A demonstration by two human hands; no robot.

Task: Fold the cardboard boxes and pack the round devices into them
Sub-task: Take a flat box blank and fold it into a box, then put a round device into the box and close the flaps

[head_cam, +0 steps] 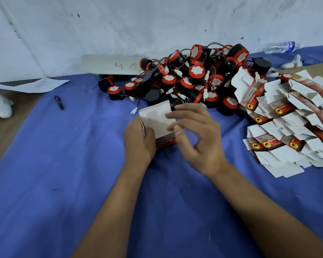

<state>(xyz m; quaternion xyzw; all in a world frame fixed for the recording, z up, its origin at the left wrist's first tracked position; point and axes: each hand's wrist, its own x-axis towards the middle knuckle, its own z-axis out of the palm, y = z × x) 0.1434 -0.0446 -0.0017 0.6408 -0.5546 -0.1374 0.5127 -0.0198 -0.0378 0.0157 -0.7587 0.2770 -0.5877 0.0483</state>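
Note:
A small cardboard box, white inside with a red and black printed side, is held above the blue cloth. My left hand grips its left side. My right hand lies over its right side with fingers on the white flap; the box's right part is hidden under that hand. Behind them lies a heap of round black devices with red rims, white faces and red-black wires. To the right, flat unfolded boxes are piled in an overlapping stack.
A black pen lies on the cloth at the left. A white card marked "46" leans by the wall, with paper to its left. A plastic bottle lies at the back right. White cloth bundles sit at the left edge.

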